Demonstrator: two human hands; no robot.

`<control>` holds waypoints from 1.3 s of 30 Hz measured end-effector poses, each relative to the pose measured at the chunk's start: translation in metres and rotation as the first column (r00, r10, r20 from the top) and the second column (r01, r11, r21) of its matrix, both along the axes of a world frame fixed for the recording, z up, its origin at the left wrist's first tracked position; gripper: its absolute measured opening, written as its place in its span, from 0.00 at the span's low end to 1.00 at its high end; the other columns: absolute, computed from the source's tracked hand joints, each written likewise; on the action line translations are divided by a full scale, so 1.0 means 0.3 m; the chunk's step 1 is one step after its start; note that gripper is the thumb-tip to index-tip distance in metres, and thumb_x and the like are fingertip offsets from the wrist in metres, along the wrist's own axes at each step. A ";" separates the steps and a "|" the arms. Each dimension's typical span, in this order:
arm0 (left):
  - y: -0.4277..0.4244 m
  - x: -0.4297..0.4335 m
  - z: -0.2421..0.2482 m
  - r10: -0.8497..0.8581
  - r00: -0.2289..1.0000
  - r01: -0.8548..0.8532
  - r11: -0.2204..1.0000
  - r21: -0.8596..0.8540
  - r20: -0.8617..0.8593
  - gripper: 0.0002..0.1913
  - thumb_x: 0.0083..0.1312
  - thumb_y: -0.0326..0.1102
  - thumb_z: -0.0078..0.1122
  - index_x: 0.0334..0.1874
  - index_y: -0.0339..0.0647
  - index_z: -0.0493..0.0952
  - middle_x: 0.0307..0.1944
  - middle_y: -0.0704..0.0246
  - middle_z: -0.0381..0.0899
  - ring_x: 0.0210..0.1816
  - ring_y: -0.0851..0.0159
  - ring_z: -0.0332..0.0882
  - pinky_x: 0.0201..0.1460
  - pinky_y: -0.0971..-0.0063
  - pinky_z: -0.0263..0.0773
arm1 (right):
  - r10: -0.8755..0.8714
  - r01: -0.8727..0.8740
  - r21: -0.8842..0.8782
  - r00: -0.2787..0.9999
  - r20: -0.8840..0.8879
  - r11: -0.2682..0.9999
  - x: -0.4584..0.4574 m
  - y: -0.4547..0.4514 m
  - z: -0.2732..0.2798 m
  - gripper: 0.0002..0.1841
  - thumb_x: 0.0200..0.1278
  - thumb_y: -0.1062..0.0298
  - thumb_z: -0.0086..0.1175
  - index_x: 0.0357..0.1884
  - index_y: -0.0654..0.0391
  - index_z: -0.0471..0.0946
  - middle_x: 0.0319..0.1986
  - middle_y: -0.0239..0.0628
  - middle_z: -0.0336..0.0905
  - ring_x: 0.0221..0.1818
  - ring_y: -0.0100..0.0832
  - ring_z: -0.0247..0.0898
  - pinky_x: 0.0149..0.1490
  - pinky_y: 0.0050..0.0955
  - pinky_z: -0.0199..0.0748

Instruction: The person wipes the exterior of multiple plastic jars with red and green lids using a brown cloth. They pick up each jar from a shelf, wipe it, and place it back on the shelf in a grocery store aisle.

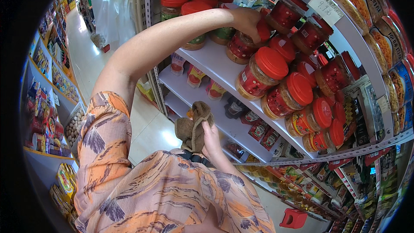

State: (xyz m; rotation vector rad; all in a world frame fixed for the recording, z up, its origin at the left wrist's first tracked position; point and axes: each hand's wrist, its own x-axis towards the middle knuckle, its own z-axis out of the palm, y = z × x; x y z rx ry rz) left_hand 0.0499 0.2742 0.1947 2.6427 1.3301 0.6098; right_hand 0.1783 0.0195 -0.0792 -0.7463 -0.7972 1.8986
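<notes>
My left hand [247,24] reaches across to the upper shelf, its fingers curled over the red lid of a jar [241,48] with a red label. Part of that lid is hidden by the hand. Low before my body, my right hand [212,139] grips a folded brown cloth [194,129]. Around the left hand stand more red-lidded jars, among them a large one [262,72] at the shelf front and a stacked one [286,11] behind. Green-labelled jars [221,35] sit on the other side of my forearm.
The white shelf [223,64] has a lower level [181,81] holding pouches [195,76]. Bagged food [355,3] lines the shelf above. White plastic bags [113,13] hang across the aisle. A basket of eggs [75,121] stands left; a red stool [293,218] is on the floor.
</notes>
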 end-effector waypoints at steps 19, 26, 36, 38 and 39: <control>0.040 -0.045 0.018 -0.298 0.914 0.374 0.883 -0.285 0.276 0.38 0.51 0.38 0.74 0.68 0.46 0.73 0.58 0.61 0.81 0.60 0.59 0.77 0.65 0.69 0.70 | -0.003 0.006 -0.091 1.000 0.026 0.996 0.002 0.022 0.029 0.19 0.78 0.57 0.48 0.64 0.55 0.68 0.53 0.38 0.78 0.56 0.32 0.74 0.62 0.35 0.74; 0.025 -0.047 0.039 -0.187 0.972 0.223 0.924 -0.310 0.139 0.40 0.53 0.38 0.73 0.71 0.45 0.69 0.61 0.61 0.79 0.62 0.58 0.76 0.67 0.68 0.69 | -0.008 0.009 -0.061 1.000 0.021 0.998 0.000 0.025 0.002 0.19 0.79 0.59 0.48 0.64 0.56 0.67 0.54 0.39 0.77 0.57 0.31 0.73 0.62 0.35 0.73; 0.022 -0.057 0.037 -0.252 0.967 0.253 0.963 -0.090 0.022 0.38 0.53 0.37 0.74 0.67 0.35 0.71 0.61 0.55 0.78 0.61 0.57 0.77 0.64 0.66 0.73 | -0.003 0.004 -0.100 1.000 0.013 0.995 -0.010 0.019 0.021 0.20 0.79 0.59 0.47 0.66 0.56 0.66 0.55 0.40 0.76 0.57 0.32 0.73 0.62 0.35 0.74; -0.018 -0.073 0.045 -0.211 0.974 0.206 0.976 0.067 0.084 0.36 0.54 0.36 0.72 0.67 0.37 0.71 0.62 0.55 0.77 0.61 0.58 0.77 0.63 0.66 0.74 | -0.023 0.024 -0.109 1.000 0.012 0.994 -0.007 0.019 0.024 0.20 0.79 0.59 0.47 0.66 0.55 0.66 0.55 0.40 0.76 0.57 0.32 0.73 0.62 0.35 0.74; -0.048 -0.078 0.040 -0.200 0.973 0.183 0.973 0.144 0.117 0.35 0.55 0.35 0.71 0.68 0.38 0.71 0.62 0.55 0.77 0.61 0.58 0.77 0.63 0.66 0.74 | -0.027 0.029 -0.113 0.999 0.021 0.993 -0.004 0.024 0.022 0.20 0.79 0.59 0.47 0.66 0.55 0.66 0.55 0.40 0.76 0.57 0.32 0.73 0.62 0.35 0.74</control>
